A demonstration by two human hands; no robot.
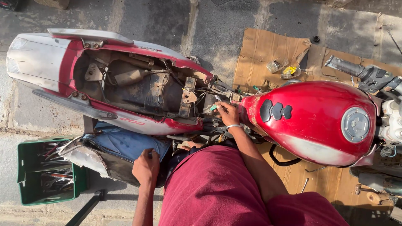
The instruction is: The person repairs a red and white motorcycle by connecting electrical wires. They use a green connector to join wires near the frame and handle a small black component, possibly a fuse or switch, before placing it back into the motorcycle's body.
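My right hand (228,114) is pinching a small green-handled tool (214,107) at the frame behind the red fuel tank (318,119); my left hand (146,167) is gripping the detached seat (113,152). The tool could be slipping into the tangled wiring (205,90). A green tool crate (29,184) is sitting beside me.

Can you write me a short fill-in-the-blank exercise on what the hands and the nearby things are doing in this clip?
1. The right hand holds a small green-handled tool against the frame just behind the ______ fuel tank.
2. The left hand rests on the removed seat, whose underside is ______ in colour.
3. Hand tools lie in a ______ plastic crate on the ground.
4. Flattened ______ lies under the motorcycle's front part.

Missing words: red; blue; green; cardboard
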